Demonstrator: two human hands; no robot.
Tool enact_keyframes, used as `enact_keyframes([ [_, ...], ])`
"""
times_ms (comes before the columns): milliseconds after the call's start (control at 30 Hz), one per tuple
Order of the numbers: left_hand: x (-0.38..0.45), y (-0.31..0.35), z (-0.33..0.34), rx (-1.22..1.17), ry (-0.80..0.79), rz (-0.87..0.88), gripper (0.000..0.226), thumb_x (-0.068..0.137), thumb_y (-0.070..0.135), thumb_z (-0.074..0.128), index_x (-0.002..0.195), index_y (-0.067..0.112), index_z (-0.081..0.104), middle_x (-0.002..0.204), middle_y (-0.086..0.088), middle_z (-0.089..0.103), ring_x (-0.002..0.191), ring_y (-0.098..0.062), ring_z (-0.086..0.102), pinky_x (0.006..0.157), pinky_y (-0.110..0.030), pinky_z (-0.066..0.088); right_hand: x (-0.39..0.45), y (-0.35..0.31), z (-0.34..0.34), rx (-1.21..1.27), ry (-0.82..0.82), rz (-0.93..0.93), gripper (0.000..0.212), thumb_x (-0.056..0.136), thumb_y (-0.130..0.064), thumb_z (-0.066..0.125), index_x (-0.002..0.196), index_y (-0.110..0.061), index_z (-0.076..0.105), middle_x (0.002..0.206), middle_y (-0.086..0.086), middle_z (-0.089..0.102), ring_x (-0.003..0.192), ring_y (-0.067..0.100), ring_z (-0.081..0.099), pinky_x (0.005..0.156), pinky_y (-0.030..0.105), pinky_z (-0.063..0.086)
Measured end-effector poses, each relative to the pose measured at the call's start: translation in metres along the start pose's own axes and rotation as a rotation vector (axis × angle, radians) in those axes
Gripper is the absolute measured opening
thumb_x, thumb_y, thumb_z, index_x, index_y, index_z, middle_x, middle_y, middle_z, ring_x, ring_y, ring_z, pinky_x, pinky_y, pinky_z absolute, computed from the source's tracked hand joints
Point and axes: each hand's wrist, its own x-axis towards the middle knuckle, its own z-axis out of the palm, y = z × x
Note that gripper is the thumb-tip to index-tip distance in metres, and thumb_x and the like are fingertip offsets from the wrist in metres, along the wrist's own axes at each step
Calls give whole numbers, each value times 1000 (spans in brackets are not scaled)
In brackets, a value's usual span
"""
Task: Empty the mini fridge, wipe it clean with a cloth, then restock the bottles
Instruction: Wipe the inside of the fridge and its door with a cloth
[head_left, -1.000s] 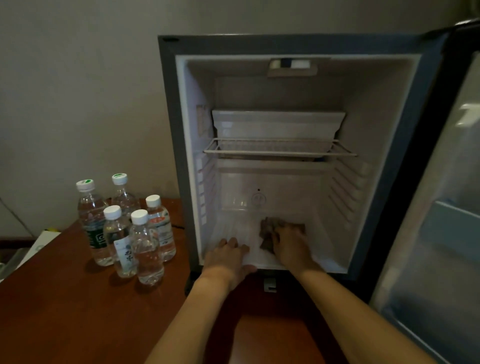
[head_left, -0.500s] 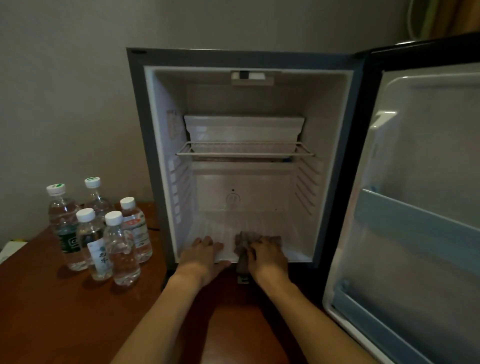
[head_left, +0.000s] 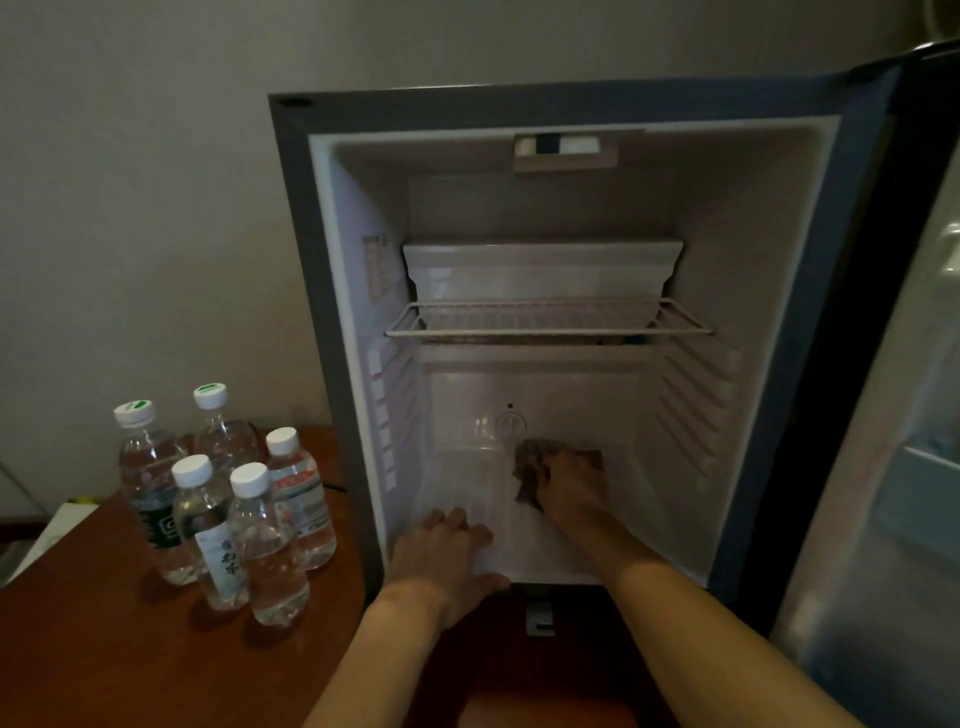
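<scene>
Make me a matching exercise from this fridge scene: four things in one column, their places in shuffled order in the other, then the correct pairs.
Things
1. cloth
2. left hand
3. water bottles
4. wire shelf

Places
A. standing on the wooden table, left of the fridge
B. flat on the front edge of the fridge floor
C. under the right hand, toward the back of the fridge floor
D. spanning the middle of the fridge, bare

Pairs: 1-C, 2-B, 3-A, 4-D
</scene>
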Motion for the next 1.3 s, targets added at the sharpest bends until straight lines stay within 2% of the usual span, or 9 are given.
enact_keyframes([
  [133,0,0,-3,-9,-4,3,68,92,69,51,150,39,37,150,4,36,141,-23,33,109,-45,37,4,1,3,-7,-41,-6,29,97,-29,51,117,-15,67,124,8,66,110,25,63,90,27,46],
  [300,-2,2,-2,-17,-8,-5,68,92,70,51,151,38,37,150,4,36,141,-23,33,108,-44,37,-30,6,-6,5,50,-141,25,99,-22,50,115,-13,68,125,1,64,111,18,59,79,16,26],
  [567,-10,6,1,-46,-2,-34,68,94,69,46,153,38,34,156,3,33,143,-24,32,113,-43,36,-94,17,-4,-26,-57,-104,36,104,-26,37,122,-12,65,138,11,52,124,29,47,105,32,36],
  [667,-10,7,7,-47,13,-41,69,95,71,43,154,38,32,156,4,32,143,-24,31,113,-44,36,-116,21,-1,-34,-7,-144,27,96,-22,51,91,-8,74,104,17,67,99,35,62,100,46,47],
  [767,-9,6,12,-52,23,-44,69,95,71,42,155,38,31,158,4,30,144,-23,30,114,-44,35,-125,28,7,61,50,-113,20,86,-25,62,74,-14,74,85,10,70,79,30,67,84,42,57],
  [833,-8,4,14,-47,26,-36,69,96,70,42,155,37,31,158,4,30,144,-24,31,115,-43,34,-128,20,-5,28,30,-134,22,93,-24,57,86,-13,75,101,11,70,95,31,65,94,40,53],
  [933,-6,3,14,-42,30,-24,69,96,69,41,155,36,31,158,4,30,144,-23,31,114,-42,35,-112,12,-14,19,-49,-83,37,105,-29,37,118,-13,68,139,9,53,126,30,47,110,35,35],
  [1133,-4,1,6,-5,5,-8,68,95,70,44,154,38,31,156,3,33,142,-23,33,113,-43,37,-77,9,-12,55,-8,-129,28,99,-21,47,110,-9,71,131,8,59,112,27,56,94,30,41],
  [1300,-4,-1,8,-37,23,3,68,95,70,44,154,39,31,155,6,33,143,-20,30,111,-43,38,-43,6,-14,100,2,-129,22,98,-17,52,104,-9,71,118,6,67,98,16,60,76,15,30],
])
